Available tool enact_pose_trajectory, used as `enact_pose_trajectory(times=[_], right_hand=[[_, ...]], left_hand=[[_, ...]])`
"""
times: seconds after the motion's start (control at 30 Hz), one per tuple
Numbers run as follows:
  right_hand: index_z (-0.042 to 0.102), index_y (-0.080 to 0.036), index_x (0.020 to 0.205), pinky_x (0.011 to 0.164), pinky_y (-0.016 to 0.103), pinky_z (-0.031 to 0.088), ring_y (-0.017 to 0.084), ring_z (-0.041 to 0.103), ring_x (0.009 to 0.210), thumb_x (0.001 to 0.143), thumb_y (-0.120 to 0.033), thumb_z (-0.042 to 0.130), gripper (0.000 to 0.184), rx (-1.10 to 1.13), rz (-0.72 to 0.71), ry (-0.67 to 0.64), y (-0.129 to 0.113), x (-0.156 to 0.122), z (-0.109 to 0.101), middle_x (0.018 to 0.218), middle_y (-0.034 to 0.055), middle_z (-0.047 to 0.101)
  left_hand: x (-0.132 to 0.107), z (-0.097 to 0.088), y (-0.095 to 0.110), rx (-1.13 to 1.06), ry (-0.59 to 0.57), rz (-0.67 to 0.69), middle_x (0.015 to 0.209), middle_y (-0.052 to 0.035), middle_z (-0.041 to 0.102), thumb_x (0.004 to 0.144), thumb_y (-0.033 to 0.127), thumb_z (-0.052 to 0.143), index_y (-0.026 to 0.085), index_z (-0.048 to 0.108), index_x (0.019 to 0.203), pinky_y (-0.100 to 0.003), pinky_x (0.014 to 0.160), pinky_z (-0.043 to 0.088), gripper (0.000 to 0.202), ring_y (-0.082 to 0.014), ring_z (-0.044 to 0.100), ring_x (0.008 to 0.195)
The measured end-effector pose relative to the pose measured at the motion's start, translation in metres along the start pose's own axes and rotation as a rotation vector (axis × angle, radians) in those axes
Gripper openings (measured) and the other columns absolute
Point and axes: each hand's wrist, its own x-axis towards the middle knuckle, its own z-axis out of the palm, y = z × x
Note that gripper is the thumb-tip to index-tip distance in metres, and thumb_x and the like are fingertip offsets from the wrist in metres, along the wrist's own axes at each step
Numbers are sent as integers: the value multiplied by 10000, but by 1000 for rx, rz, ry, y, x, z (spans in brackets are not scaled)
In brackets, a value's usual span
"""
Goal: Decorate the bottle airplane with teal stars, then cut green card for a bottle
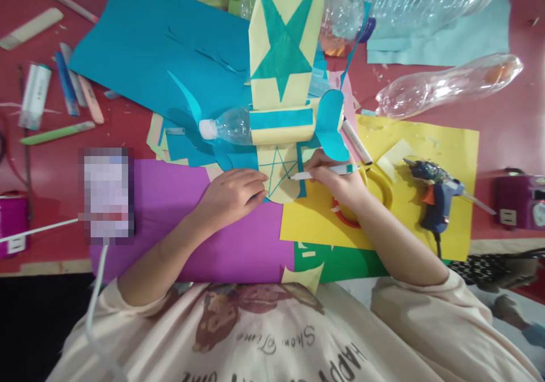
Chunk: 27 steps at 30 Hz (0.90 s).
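A paper plane built on a clear plastic bottle lies in the middle of the red table. Its pale yellow wing carries a teal star, and teal paper fins stick out at its sides. My left hand is curled, its fingers pressing down the yellow tail piece, where a star outline is drawn. My right hand grips a white marker with a teal cap end, its tip on that star outline.
A blue glue gun lies on a yellow sheet at the right. Purple, green and blue paper sheets surround the plane. Empty clear bottles lie at the back right. Sticks and pens are scattered at the left. A tape roll sits under my right wrist.
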Motion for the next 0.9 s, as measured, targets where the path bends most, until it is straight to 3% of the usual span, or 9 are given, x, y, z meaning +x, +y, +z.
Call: enact_pose_trajectory(times=[0.27, 0.63, 0.9], right_hand=[[446, -226, 506, 564, 288, 362, 170, 498, 638, 639, -205, 476, 138, -20, 8, -30, 2, -1, 0, 522, -1, 448], [405, -231, 508, 625, 330, 460, 160, 448, 550, 648, -162, 472, 169, -28, -33, -51, 8, -3, -1, 505, -8, 427], [419, -223, 484, 583, 305, 433, 157, 457, 550, 640, -169, 467, 171, -68, -29, -58, 8, -2, -2, 483, -10, 398]], left_hand=[[0, 0, 0, -12, -67, -42, 1017, -73, 764, 1010, 262, 425, 175, 727, 907, -351, 880, 565, 330, -209, 712, 1002], [0, -1, 0, -11, -56, -33, 1018, -77, 765, 1015, 266, 416, 168, 727, 902, -353, 878, 562, 344, -214, 711, 1008], [0, -2, 0, -11, -50, -23, 1014, -78, 765, 1018, 265, 408, 161, 724, 888, -350, 861, 562, 357, -214, 714, 994]])
